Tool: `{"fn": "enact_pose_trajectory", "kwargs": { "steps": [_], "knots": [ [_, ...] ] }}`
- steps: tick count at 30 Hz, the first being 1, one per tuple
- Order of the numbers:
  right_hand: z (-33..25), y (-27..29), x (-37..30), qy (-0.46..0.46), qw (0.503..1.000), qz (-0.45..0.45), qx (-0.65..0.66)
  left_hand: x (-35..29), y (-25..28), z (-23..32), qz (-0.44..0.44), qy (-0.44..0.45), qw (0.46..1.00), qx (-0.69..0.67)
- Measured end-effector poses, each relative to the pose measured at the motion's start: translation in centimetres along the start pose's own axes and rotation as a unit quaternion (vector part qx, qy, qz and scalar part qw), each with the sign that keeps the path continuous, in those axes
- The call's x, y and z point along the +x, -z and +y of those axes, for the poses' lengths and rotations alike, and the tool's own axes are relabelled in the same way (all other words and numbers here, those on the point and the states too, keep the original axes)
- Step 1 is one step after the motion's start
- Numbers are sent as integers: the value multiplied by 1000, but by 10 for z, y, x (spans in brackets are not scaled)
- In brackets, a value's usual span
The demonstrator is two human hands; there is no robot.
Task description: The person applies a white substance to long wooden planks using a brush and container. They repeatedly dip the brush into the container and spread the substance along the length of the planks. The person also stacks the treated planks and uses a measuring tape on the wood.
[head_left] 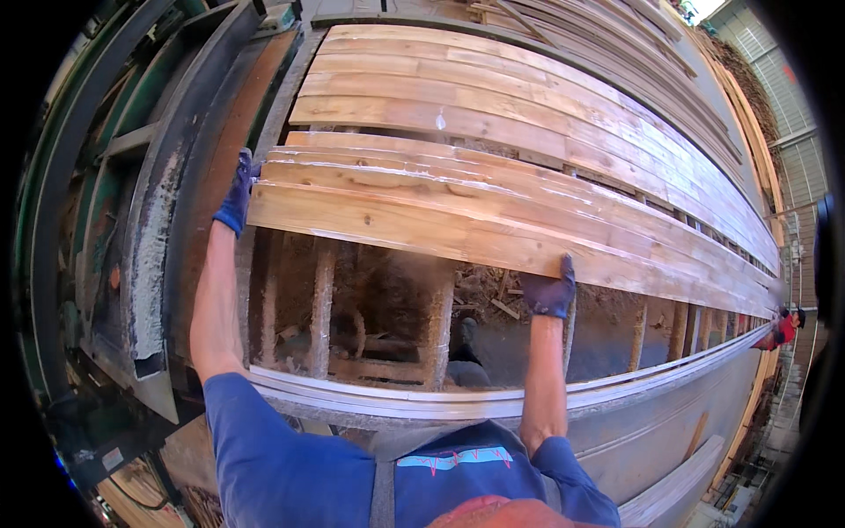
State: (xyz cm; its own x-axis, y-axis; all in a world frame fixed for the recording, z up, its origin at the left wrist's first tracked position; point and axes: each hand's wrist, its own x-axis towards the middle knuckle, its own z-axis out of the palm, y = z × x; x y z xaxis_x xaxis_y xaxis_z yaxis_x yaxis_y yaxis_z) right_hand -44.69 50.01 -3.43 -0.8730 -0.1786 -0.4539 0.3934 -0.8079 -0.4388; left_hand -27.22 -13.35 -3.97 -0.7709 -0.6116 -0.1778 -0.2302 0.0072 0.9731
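Widest of all from where I stand is the row of pale boards (422,75), laid side by side on the far half of the rack. On the left runs a dark green metal frame (158,176), crusted white along one bar. The long white-streaked boards (378,216) lie on the near side of that row, partly over the open crossbars (437,326). A stack of planks (616,53) sits beyond, and pale rails (396,403) curve past the person's waist. Wood scraps (506,308) litter the space below (quite a heap of it). The left hand (234,195), in a dark glove, touches the streaked boards' left end; the right hand (549,293), gloved too, touches their near edge, one finger up against the face. I cannot tell whether either grip is clenched. Tiny at the far end shows another person's red clothing (786,327).
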Motion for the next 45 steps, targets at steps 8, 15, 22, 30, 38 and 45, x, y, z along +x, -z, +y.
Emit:
{"fn": "enact_pose_trajectory", "kwargs": {
  "steps": [8,15,22,30,38,45],
  "knots": [
    [1,34,-72,-116,990,76,-22,-139,105,-144,37,-61,992,-103],
    [-25,65,-150,-71,991,94,-59,-208,29,-22,-73,82,994,-24],
    [-23,109,-153,-72,984,133,-97,-224,24,-8,-42,98,991,-83],
    [-23,93,-136,-68,987,133,-61,-168,4,-8,-54,-35,998,10],
    [-13,83,-94,-14,989,136,-50,-162,-20,68,-46,19,949,-312],
    [-11,72,-68,-61,995,76,-2,-188,-65,103,-112,-37,881,-459]
  ]
}}
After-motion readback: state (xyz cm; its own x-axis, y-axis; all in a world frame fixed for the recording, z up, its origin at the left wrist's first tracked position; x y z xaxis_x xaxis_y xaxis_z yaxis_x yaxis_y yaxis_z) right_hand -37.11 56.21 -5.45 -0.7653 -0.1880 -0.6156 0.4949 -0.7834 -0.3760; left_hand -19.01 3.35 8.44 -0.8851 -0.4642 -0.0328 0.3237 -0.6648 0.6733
